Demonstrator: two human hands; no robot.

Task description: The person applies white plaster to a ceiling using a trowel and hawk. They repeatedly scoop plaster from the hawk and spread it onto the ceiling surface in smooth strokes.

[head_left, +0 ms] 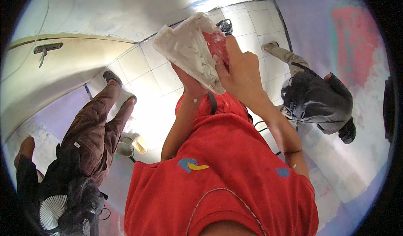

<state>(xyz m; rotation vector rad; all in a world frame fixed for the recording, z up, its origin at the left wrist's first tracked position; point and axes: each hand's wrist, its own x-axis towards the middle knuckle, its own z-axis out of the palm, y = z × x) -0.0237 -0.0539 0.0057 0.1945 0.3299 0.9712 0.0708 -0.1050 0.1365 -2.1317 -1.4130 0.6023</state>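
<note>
Wears a red shirt (226,160). Grips a red scraper (218,45) in the right hand (243,70), with fingers closed round it, at the tray's right side. Has hold of the white tray (158,44) with the left hand (189,80), from behind and below, with fingers hidden. Keeps the tray up in front of the body, loaded with thick, uneven white paste (187,49). Farther off, at floor level, shows a bucket (124,148) near a person (90,137) at left; cannot make out its contents.
</note>
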